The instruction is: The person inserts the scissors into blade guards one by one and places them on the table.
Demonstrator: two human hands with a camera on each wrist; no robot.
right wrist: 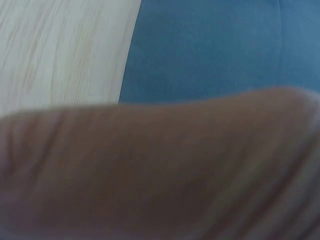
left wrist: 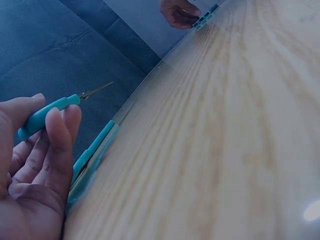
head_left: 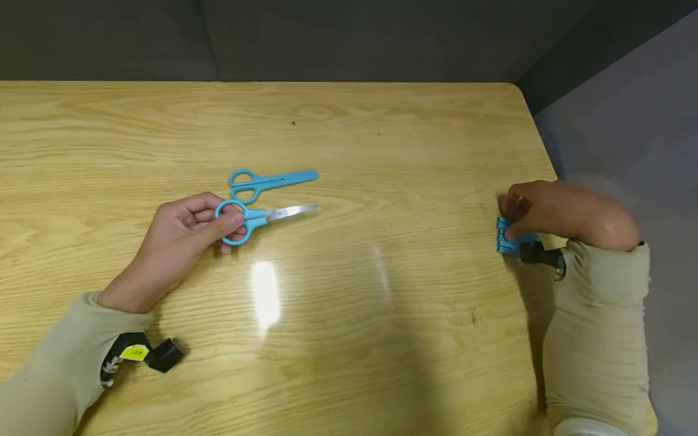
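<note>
My left hand (head_left: 209, 223) grips the handle rings of small blue scissors (head_left: 256, 218), whose bare steel blade points right, just above the wooden table (head_left: 349, 315). A second blue pair (head_left: 272, 180) with a blue blade cover lies just behind it. In the left wrist view, my left hand (left wrist: 40, 160) holds the scissors (left wrist: 50, 112) above the covered pair (left wrist: 92, 155). At the table's right edge my right hand (head_left: 523, 212) pinches a small blue ridged piece (head_left: 507, 241), seen far off as hand (left wrist: 180, 12) and piece (left wrist: 205, 19). The right wrist view shows only blurred skin (right wrist: 160, 170).
Black wrist cameras sit on both sleeves: the left camera (head_left: 158, 354) and the right camera (head_left: 542, 254). The table's right edge (head_left: 545, 157) drops to a grey floor. A dark wall runs behind the far edge.
</note>
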